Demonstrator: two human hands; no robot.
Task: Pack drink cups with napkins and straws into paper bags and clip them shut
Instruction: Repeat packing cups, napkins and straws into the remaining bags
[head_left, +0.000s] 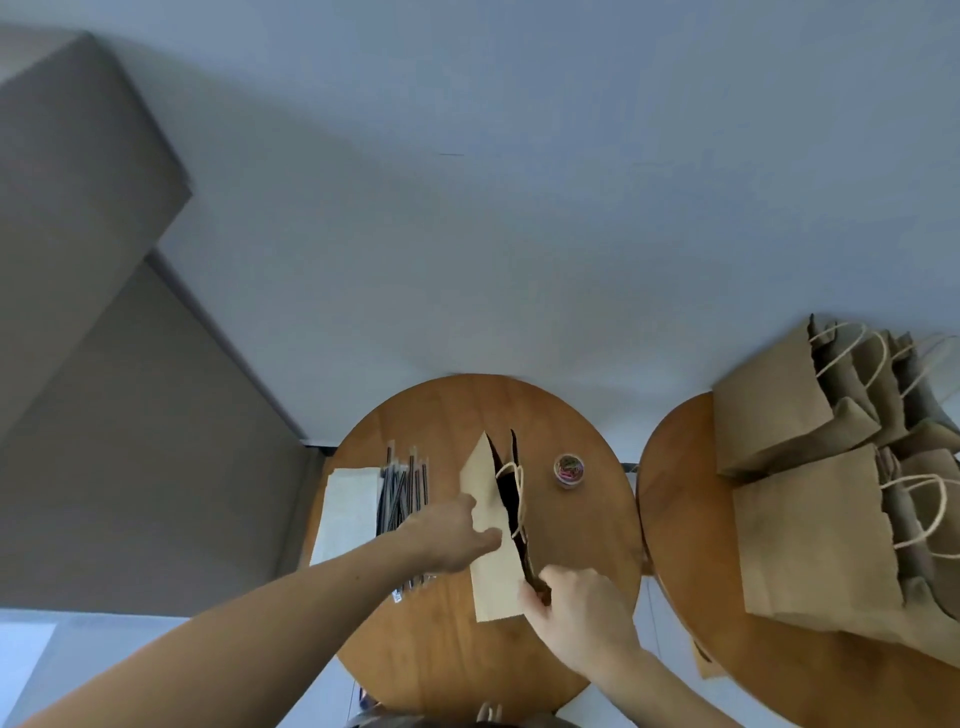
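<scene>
Paper bag (493, 577) stands gripped by left hand (447, 535) and right hand (576, 608); straws (402, 488) lie left of it, nearest the left hand.

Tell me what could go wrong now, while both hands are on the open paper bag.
The paper bag stands tall and narrow; the right hand pinches only its near rim, so a pull might tear or tip it. The left hand reaches across the straws, so its arm could sweep them off the table.
</scene>
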